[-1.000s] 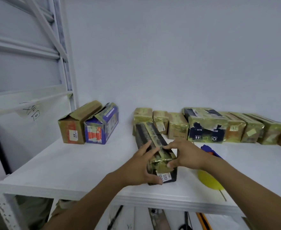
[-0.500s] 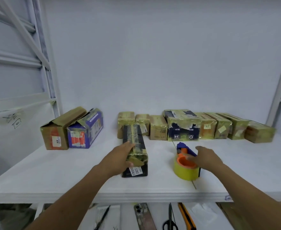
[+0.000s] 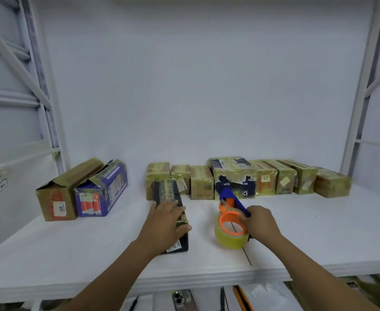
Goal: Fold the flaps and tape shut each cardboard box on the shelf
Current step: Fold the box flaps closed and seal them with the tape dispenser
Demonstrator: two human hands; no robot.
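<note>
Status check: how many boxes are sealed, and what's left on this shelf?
Done: the back row of boxes looks wrapped in yellowish tape. In hand: left hand presses the dark box, right hand grips the tape dispenser. Left: the brown box and blue box at left, flaps apparently untaped.

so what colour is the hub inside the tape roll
Orange hub, on the blue tape dispenser handle; head view shows it.

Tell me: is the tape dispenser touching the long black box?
Apart. The head view shows bare shelf between the tape dispenser in the right hand and the long black box under the left hand.
</note>
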